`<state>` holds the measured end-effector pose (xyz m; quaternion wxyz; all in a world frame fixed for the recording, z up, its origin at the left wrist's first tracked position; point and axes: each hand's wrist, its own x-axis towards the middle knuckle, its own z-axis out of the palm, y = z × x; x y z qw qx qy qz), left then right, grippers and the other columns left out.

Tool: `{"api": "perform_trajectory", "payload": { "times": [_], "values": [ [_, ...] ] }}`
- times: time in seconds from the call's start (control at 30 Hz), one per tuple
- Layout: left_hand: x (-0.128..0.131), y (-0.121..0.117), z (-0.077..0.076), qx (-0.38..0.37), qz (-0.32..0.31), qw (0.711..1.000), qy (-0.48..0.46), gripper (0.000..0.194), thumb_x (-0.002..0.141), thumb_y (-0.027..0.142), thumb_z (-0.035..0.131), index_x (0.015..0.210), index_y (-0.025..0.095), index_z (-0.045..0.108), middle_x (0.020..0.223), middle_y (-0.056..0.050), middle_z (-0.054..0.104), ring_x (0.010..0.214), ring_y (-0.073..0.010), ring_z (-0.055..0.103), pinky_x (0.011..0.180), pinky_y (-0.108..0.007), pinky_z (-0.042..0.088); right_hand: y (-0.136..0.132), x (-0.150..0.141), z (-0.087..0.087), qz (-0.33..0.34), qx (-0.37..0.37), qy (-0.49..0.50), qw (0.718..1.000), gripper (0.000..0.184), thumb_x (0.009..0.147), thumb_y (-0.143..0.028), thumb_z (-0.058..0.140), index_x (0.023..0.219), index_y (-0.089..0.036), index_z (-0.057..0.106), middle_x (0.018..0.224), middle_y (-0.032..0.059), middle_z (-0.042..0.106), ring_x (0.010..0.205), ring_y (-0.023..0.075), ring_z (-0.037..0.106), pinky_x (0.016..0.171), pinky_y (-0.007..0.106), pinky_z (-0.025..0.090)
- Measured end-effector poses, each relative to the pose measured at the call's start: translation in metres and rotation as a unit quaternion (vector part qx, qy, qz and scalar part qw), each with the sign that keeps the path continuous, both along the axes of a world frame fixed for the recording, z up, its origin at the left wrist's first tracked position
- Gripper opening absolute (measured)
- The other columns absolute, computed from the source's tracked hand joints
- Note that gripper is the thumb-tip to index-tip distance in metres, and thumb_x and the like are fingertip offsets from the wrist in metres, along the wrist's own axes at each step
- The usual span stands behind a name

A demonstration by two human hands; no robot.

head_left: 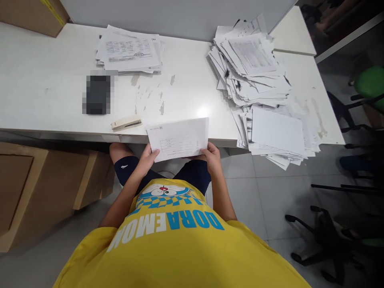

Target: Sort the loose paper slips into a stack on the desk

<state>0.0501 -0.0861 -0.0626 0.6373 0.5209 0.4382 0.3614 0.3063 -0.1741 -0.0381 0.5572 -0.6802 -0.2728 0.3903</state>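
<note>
A printed sheet of paper (180,138) is held between both hands at the table's front edge; whether more sheets lie under it I cannot tell. My left hand (147,159) pinches its lower left corner, thumb on top. At the lower right corner my right hand (212,156) grips it the same way. Just left of the paper, a cream stapler (126,123) lies on the table near the edge. To the right sits a stack of papers (277,130) with a blank sheet on top, partly overhanging the front edge.
Behind that stack rises a taller, untidy paper pile (252,72). A neater pile of printed sheets (129,50) lies at the back left of the white table (39,88), with a blurred dark object (97,95) before it. Cardboard boxes (57,184) stand below left; a wheeled chair (325,240) is at right.
</note>
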Motion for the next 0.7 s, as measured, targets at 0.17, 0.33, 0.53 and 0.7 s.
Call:
{"api": "perform_trajectory", "payload": {
  "times": [0.17, 0.33, 0.53, 0.7],
  "values": [
    [0.003, 0.0, 0.002, 0.018, 0.008, 1.0, -0.008, 0.053, 0.081, 0.054, 0.069, 0.121, 0.019, 0.063, 0.129, -0.012, 0.068, 0.12, -0.0281, 0.063, 0.105, -0.044, 0.049, 0.001, -0.003, 0.005, 0.004, 0.003, 0.044, 0.999, 0.033, 0.069, -0.038, 0.067, 0.097, -0.022, 0.068, 0.096, 0.0037, 0.075, 0.095, 0.0248, 0.067, 0.087, 0.04, 0.054],
    [0.006, 0.0, 0.005, 0.028, 0.042, 0.999, -0.001, 0.052, 0.078, 0.057, 0.072, 0.112, 0.018, 0.065, 0.118, -0.012, 0.073, 0.11, -0.0281, 0.067, 0.094, -0.042, 0.055, 0.003, -0.003, 0.008, 0.01, 0.001, -0.002, 1.0, 0.036, 0.073, -0.049, 0.068, 0.098, -0.022, 0.068, 0.101, 0.0061, 0.075, 0.097, 0.0255, 0.066, 0.086, 0.039, 0.054],
    [0.006, 0.002, 0.01, 0.023, 0.075, 0.997, 0.015, 0.051, 0.077, 0.058, 0.072, 0.106, 0.017, 0.064, 0.112, -0.011, 0.074, 0.104, -0.0257, 0.069, 0.09, -0.037, 0.055, 0.004, 0.0, 0.007, 0.052, -0.021, -0.008, 0.998, 0.043, 0.074, -0.055, 0.068, 0.1, -0.022, 0.067, 0.095, 0.0051, 0.074, 0.089, 0.0241, 0.066, 0.078, 0.038, 0.055],
    [0.003, 0.0, 0.019, 0.015, 0.113, 0.993, 0.027, 0.05, 0.078, 0.058, 0.071, 0.106, 0.017, 0.063, 0.114, -0.011, 0.073, 0.106, -0.026, 0.068, 0.092, -0.038, 0.056, 0.007, -0.005, 0.021, 0.084, -0.026, 0.009, 0.996, 0.046, 0.075, -0.056, 0.069, 0.107, -0.023, 0.066, 0.089, 0.0036, 0.073, 0.079, 0.0217, 0.065, 0.066, 0.034, 0.055]
  ]
}}
